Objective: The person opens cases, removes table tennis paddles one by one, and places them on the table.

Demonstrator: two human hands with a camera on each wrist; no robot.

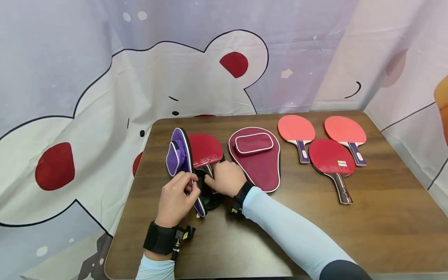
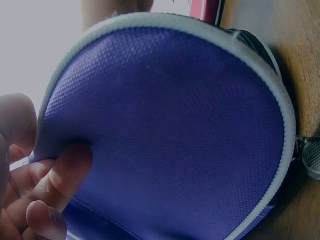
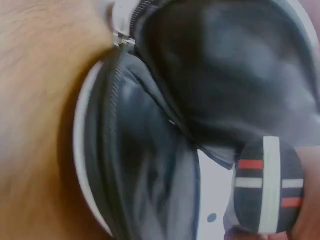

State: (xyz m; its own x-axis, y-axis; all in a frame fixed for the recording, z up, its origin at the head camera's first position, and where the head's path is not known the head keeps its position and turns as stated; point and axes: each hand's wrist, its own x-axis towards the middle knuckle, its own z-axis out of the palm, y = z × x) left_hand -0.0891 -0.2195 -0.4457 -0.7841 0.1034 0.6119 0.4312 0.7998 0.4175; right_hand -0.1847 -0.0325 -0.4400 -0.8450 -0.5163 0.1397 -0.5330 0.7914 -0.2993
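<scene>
A purple paddle case (image 1: 180, 144) stands unzipped at the left of the table, its front flap raised. The left hand (image 1: 175, 200) pinches the flap's edge; in the left wrist view its fingers (image 2: 75, 167) press against the purple fabric. A red table tennis paddle (image 1: 204, 149) lies partly over the case's black lining (image 3: 210, 75). The right hand (image 1: 229, 179) grips this paddle by its handle, mostly hidden under the fingers. The handle's striped butt end (image 3: 270, 185) shows beside the zipper (image 3: 116, 90) in the right wrist view.
A maroon paddle case (image 1: 260, 167) with a small pocket lies right of the right hand. Farther right lie two light red paddles (image 1: 296, 128) (image 1: 344, 129) and a darker red paddle (image 1: 330, 155). A printed curtain (image 1: 196, 81) hangs behind the wooden table (image 1: 385, 233).
</scene>
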